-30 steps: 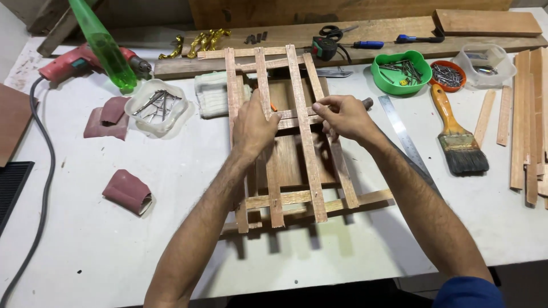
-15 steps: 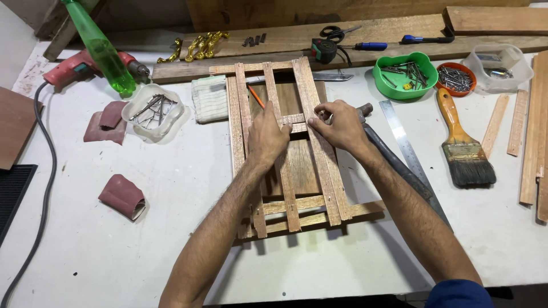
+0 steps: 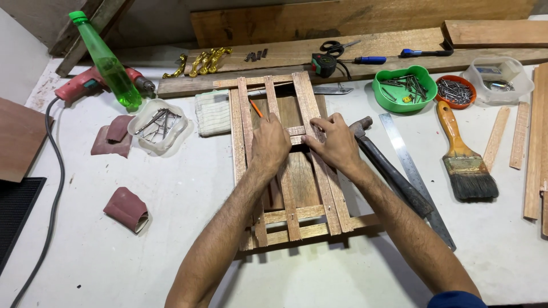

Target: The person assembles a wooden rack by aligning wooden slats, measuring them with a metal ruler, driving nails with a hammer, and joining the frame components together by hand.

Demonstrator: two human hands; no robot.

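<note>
A small wooden slatted frame (image 3: 303, 215) lies flat in the middle of the white table. My left hand (image 3: 270, 144) presses down on its middle slats. My right hand (image 3: 334, 142) pinches a short thin cross strip (image 3: 297, 130) against the slats right beside the left hand. An orange pencil (image 3: 256, 108) lies between the slats above my left hand. A dark-handled hammer (image 3: 388, 165) rests on the table just right of the frame, touching my right forearm.
A steel ruler (image 3: 416, 178) and a paintbrush (image 3: 463, 158) lie to the right, with loose wood strips (image 3: 534, 142) beyond. A green bowl (image 3: 403, 90), an orange dish (image 3: 455, 91) and a clear tub (image 3: 158, 125) hold nails. A green bottle (image 3: 107, 61), a red drill (image 3: 85, 84) and sandpaper blocks (image 3: 126, 209) are at left.
The camera view has shifted, so the frame sits a little lower and more central. My hands have drawn closer together on the cross strip. The frame itself stays put on the table.
</note>
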